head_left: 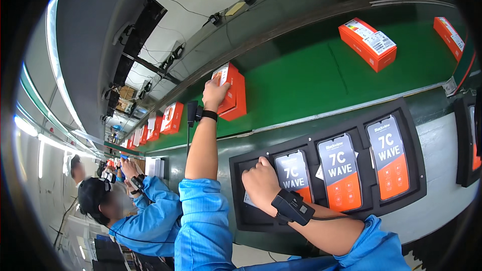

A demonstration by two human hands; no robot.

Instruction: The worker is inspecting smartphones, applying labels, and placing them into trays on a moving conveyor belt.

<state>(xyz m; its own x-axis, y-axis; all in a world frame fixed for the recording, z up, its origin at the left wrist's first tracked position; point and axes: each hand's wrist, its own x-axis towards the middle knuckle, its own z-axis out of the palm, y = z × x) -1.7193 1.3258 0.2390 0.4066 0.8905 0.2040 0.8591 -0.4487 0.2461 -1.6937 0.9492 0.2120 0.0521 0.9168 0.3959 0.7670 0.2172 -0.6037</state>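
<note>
My left hand point(215, 95) is stretched out over the green conveyor belt, its fingers closed on the upper part of an orange phone box point(225, 76). Another orange surface point(241, 98) shows right against that box; whether it is a second box or part of the same one I cannot tell. My right hand point(262, 183) is over the left compartment of a black foam tray point(419, 170), fingers curled down. Something white peeks out beside it; what the fingers hold is hidden. Three phones point(340, 170) with grey and orange screen faces lie in the tray's other compartments.
On the green belt point(296, 80) sit an orange box point(369, 45) at the right, another point(450, 37) near its end, and several point(171, 118) farther left. A second black tray point(464, 140) stands at the right edge. A co-worker in blue point(145, 216) works close on my left.
</note>
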